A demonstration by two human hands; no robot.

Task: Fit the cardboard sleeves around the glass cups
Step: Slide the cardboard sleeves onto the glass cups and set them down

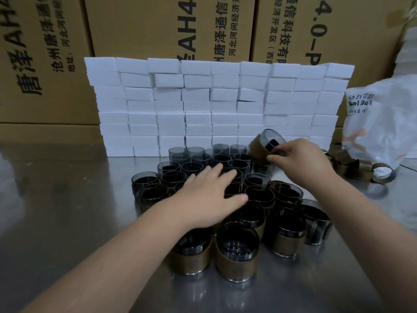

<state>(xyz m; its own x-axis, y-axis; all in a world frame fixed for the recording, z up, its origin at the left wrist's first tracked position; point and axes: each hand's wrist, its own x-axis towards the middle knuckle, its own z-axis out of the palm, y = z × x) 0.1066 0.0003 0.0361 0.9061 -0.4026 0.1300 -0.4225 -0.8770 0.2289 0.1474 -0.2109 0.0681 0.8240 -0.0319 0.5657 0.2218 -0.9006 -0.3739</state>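
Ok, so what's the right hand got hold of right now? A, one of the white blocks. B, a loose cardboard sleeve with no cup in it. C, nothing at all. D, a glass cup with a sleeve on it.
D: the right hand grips a tilted glass cup that has a brown cardboard sleeve round its lower part.

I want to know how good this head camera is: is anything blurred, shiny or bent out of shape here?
Head view: the left hand and right hand are slightly smeared, as is the tilted cup the right one holds; the metal table gives soft grey reflections, no harsh glare; the cardboard boxes lean and bow at the edges, a wide-lens effect.
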